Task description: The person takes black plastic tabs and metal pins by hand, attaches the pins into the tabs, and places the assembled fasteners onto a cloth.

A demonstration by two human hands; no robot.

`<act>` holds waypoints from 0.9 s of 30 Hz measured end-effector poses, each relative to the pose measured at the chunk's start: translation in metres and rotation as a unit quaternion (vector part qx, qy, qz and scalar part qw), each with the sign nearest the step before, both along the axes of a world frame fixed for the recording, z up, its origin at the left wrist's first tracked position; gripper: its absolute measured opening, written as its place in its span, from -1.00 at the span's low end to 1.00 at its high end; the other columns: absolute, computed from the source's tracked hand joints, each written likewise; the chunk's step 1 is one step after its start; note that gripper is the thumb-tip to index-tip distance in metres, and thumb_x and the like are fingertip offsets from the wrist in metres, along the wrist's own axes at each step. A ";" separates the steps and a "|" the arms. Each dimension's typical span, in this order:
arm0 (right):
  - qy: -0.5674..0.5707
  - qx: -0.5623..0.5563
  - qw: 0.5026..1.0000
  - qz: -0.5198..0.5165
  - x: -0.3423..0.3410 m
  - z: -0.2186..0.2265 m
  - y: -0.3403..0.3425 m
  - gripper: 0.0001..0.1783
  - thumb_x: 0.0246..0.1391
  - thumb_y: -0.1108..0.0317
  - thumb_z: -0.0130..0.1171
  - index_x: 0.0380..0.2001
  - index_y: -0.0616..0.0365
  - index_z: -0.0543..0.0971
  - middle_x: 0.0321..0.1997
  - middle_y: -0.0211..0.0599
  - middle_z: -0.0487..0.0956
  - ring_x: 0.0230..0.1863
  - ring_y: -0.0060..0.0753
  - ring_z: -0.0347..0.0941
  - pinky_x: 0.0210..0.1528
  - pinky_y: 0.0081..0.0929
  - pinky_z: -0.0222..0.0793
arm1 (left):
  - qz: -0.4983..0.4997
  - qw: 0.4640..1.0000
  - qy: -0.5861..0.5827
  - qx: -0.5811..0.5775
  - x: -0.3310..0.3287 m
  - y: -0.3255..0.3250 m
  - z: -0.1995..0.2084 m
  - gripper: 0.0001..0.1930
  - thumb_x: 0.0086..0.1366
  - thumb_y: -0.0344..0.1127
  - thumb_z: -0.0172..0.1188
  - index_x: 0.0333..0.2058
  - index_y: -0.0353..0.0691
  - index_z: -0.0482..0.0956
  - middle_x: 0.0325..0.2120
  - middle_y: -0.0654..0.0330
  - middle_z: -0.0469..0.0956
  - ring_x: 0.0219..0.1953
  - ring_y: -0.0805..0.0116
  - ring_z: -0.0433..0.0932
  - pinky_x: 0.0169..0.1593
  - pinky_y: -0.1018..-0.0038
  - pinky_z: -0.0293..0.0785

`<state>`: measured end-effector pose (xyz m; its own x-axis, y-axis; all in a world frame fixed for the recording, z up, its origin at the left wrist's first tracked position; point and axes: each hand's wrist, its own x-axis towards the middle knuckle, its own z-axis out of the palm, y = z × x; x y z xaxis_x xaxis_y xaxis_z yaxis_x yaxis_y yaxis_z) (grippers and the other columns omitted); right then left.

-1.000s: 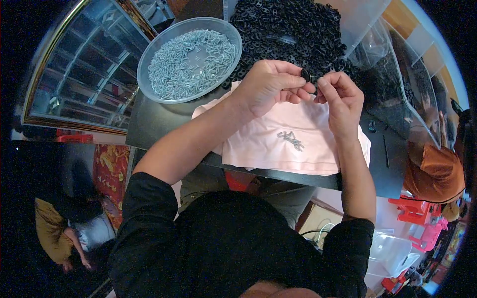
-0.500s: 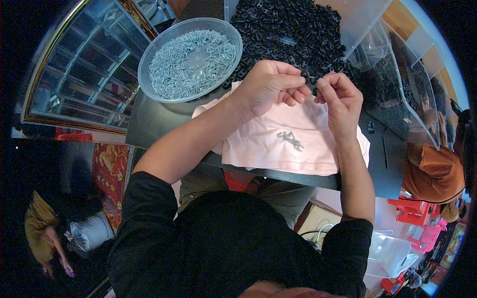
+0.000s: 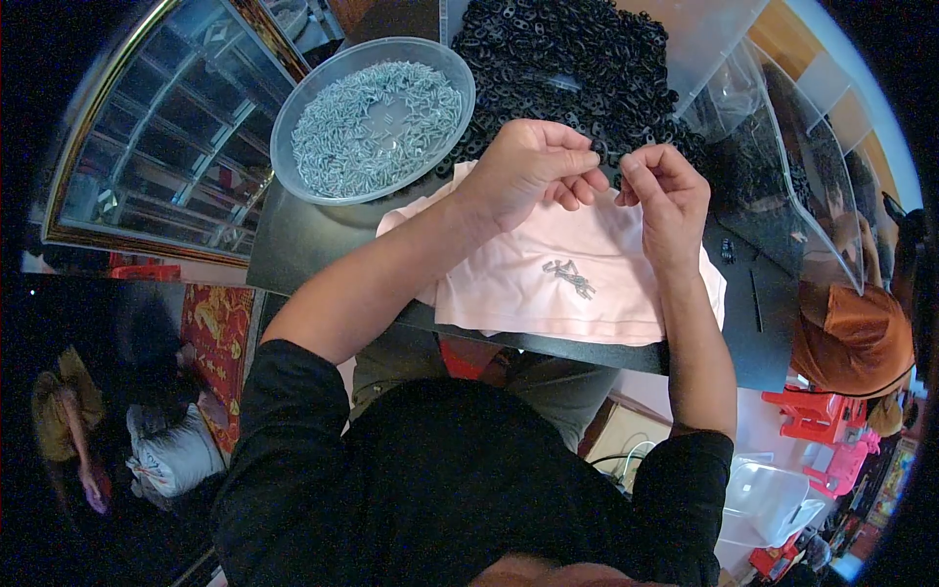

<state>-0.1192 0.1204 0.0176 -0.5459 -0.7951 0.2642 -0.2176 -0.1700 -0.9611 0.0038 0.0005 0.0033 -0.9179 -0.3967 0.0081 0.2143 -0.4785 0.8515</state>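
Above a pale pink cloth [image 3: 509, 289], my left hand [image 3: 523, 176] pinches a small black plastic piece between thumb and forefinger, mostly hidden by the fingertips. My right hand [image 3: 673, 205] is closed in a pinch just to the right, its fingertips a short gap from the left ones. Whatever sits in that right pinch is too small to make out. A little heap of metal screws [image 3: 570, 278] lies on the cloth below both hands. Beyond them spreads a large pile of black plastic pieces [image 3: 562, 59] with holes in them.
A round translucent basin [image 3: 286, 166] of many screws stands at the left on the dark table [image 3: 303, 240]. Clear plastic sheeting [image 3: 792, 166] hangs over the right side. A thin dark rod [image 3: 756, 298] lies near the right edge. Other people sit at far left and right.
My hands keep almost the same pose, the right fingertips slightly further left. At the far left, another person has shifted leftward beside a white sack.
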 end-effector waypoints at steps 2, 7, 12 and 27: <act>0.006 0.000 1.000 0.005 -0.001 -0.002 0.000 -0.93 -0.01 0.49 0.07 -0.52 0.25 0.45 -0.63 -0.46 0.40 -0.62 -0.69 0.29 -0.55 -0.75 0.22 | 0.002 1.000 -0.001 -0.005 0.000 0.001 0.001 -0.79 0.10 -0.42 0.11 -0.34 -0.48 0.40 -0.55 -0.02 0.51 -0.60 0.42 0.49 -0.54 0.61 0.45; -0.003 -0.006 1.000 0.011 0.002 -0.007 -0.002 -0.90 -0.05 0.46 0.12 -0.58 0.20 0.46 -0.63 -0.53 0.39 -0.62 -0.75 0.26 -0.61 -0.76 0.18 | 0.012 0.998 -0.023 -0.050 0.000 0.002 0.003 -0.79 0.11 -0.43 0.09 -0.33 -0.49 0.39 -0.57 -0.02 0.51 -0.62 0.42 0.48 -0.56 0.61 0.44; -0.012 -0.009 1.000 0.014 0.005 -0.005 -0.002 -0.89 -0.04 0.47 0.11 -0.58 0.21 0.44 -0.65 -0.53 0.38 -0.63 -0.75 0.26 -0.60 -0.76 0.18 | 0.040 0.982 -0.051 -0.180 -0.001 0.005 0.003 -0.84 0.18 -0.38 0.02 -0.33 -0.37 0.38 -0.59 0.15 0.49 -0.65 0.53 0.44 -0.59 0.65 0.40; 0.037 0.028 0.996 0.071 0.005 0.000 0.000 -0.86 -0.09 0.49 0.13 -0.64 0.20 0.41 -0.67 -0.53 0.37 -0.63 -0.75 0.25 -0.61 -0.77 0.12 | 0.036 0.931 -0.065 -0.357 0.005 -0.004 0.011 -0.87 0.11 -0.41 0.03 -0.45 -0.39 0.39 -0.73 0.21 0.43 -0.75 0.54 0.38 -0.68 0.60 0.35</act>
